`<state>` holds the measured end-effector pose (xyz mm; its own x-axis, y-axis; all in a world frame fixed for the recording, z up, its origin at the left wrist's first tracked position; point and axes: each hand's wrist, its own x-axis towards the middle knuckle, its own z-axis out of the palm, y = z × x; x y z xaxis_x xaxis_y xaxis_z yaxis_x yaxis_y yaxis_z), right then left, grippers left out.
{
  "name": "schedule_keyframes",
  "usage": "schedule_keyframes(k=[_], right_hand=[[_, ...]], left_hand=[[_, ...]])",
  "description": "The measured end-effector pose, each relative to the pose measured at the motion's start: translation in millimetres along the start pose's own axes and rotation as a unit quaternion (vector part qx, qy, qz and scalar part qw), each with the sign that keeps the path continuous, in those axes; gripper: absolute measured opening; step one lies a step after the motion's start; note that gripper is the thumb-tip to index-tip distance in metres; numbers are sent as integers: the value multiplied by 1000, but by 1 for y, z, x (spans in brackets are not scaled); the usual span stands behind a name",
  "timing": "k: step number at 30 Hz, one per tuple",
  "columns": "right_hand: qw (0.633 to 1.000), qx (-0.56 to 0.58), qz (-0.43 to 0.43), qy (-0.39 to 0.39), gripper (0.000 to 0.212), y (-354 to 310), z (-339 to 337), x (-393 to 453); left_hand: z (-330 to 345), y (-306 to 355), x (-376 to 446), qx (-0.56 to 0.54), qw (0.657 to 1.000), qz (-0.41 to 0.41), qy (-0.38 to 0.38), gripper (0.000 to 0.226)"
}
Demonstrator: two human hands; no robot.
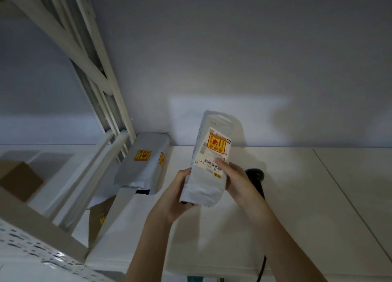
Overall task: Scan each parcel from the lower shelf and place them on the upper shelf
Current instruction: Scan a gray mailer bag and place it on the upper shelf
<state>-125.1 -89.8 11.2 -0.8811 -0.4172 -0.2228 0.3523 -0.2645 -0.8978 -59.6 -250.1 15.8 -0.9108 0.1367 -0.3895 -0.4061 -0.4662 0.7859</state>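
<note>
White shelf boards and a pale grey wall fill the dim scene, seen from the head camera. Nearest, at the lower left, a perforated white metal rail and a brown cardboard edge cross the corner. Two bare forearms rise from the bottom edge. The left hand curls round the lower left side of a grey plastic mailer parcel, fingers wrapped under its bottom edge. The right hand grips the parcel's right side, thumb lying over the printed label near the barcode. So both hands are clamped on the same parcel, which is held upright and slightly tilted above the white board, label facing the camera.

That label carries a yellow and red fragile sticker with characters too blurred to read; below it runs a barcode with upside-down digits that look like "2100 0002 10 61". Behind the right wrist a black handheld scanner is partly hidden, its dark cable running down to the bottom edge.

Further left, a second grey mailer lies on the board with two yellow and red stickers, its text unreadable. Below it a brown parcel with a yellow sticker shows through the gap. A cardboard box sits at far left. White slanted frame bars climb to the upper left against the wall.
</note>
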Motion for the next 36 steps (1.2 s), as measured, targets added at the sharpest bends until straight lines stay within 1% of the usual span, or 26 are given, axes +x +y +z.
schedule_keyframes(k=[2, 4, 6, 7, 8, 9, 10, 12, 13, 14, 15, 16, 18, 20, 22, 24, 25, 26, 27, 28, 29, 30, 31, 33, 34, 36], right_hand=[[998, -51, -19, 11, 32, -4, -6, -5], [995, -97, -34, 9, 22, -8, -12, -12], [990, -137, -42, -1, 25, -10, -18, -17], [986, -160, -47, -8, 27, -12, -20, -20], [981, -187, -53, -18, 29, -14, -22, -23], [974, -219, -58, -29, 30, -17, -24, -25], [964, -254, -60, -43, 32, -20, -25, -27], [938, -333, -60, -76, 34, -27, -25, -29], [920, -376, -63, -92, 35, -32, -26, -30], [902, -414, -65, -103, 35, -36, -25, -31], [887, -444, -65, -111, 37, -41, -24, -32], [874, -468, -61, -118, 39, -46, -24, -34], [846, -515, -56, -125, 41, -53, -24, -36], [824, -548, -56, -134, 41, -57, -24, -38], [832, -536, -48, -131, 43, -57, -24, -41], [847, -520, -88, -72, 50, -59, -28, -41], [835, -532, -140, -4, 53, -60, -32, -39], [823, -530, -189, 79, 50, -62, -37, -39], [823, -499, -217, 164, 42, -63, -43, -38], [835, -453, -210, 232, 32, -64, -49, -38], [845, -425, -169, 278, 28, -61, -59, -36], [846, -432, -109, 292, 30, -56, -67, -35], [839, -469, -36, 273, 34, -47, -76, -33], [829, -518, 67, 201, 37, -25, -84, -33], [831, -519, 89, 177, 32, -14, -85, -32], [830, -521, 102, 169, 24, 5, -84, -29]], left_hand=[[3, 14, -3, 89, 995, 7, 47, 42], [5, 29, -5, 158, 980, 42, 110, 39], [8, 38, -3, 221, 958, 77, 166, 56], [10, 41, -1, 268, 934, 112, 209, 70], [14, 46, -1, 330, 897, 167, 243, 83], [20, 53, -3, 414, 844, 229, 253, 94], [28, 61, -6, 523, 767, 284, 240, 100], [48, 78, -12, 748, 540, 352, 157, 97], [59, 86, -15, 821, 444, 345, 98, 91], [70, 90, -14, 867, 384, 315, 42, 86], [76, 91, -12, 898, 354, 263, -1, 81], [82, 92, -10, 914, 351, 200, -32, 75], [87, 89, -6, 914, 382, 119, -65, 60], [87, 87, -3, 904, 409, 96, -74, 49], [85, 88, -3, 897, 424, 100, -72, 45], [77, 94, -3, 888, 446, 107, -44, 45], [66, 98, -3, 878, 466, 106, -25, 46], [52, 102, -3, 859, 503, 98, -6, 48], [36, 105, -6, 820, 566, 92, 9, 50], [20, 106, -9, 754, 650, 93, 28, 49], [6, 103, -13, 668, 735, 108, 49, 40], [-4, 96, -17, 579, 802, 126, 74, 29], [-12, 87, -19, 497, 851, 135, 98, 24], [-17, 62, -22, 371, 913, 122, 117, 30], [-17, 50, -22, 318, 934, 115, 115, 38], [-14, 27, -19, 231, 960, 111, 115, 51]])
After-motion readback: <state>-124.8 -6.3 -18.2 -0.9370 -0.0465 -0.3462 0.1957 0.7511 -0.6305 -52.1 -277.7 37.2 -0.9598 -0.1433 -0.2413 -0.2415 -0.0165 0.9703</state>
